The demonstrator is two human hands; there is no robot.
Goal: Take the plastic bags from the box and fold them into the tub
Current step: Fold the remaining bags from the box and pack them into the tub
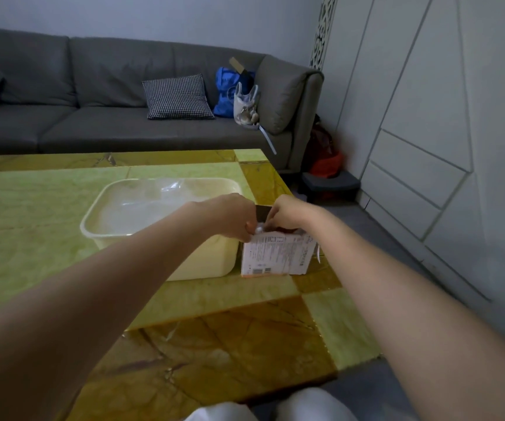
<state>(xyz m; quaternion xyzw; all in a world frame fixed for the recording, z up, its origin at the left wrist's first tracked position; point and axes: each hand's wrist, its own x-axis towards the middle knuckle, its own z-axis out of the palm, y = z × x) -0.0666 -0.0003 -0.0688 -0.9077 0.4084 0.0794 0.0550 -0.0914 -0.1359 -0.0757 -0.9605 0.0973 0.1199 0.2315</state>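
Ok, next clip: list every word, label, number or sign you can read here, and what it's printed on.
No text can be read.
Box: its white front face carries printed lines, a barcode-like block and small symbols, all too small and blurred to read.
Tub, table: no print visible.

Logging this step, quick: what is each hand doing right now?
Left hand: fingers curled, pinching something pale at the top of the box.
Right hand: curled at the box top; contents hidden.

Dim, bluish indoor light, soft shadows cast, faint glare seen on the glossy table (47, 208), wide-angle bending at edges, slight softness throughout.
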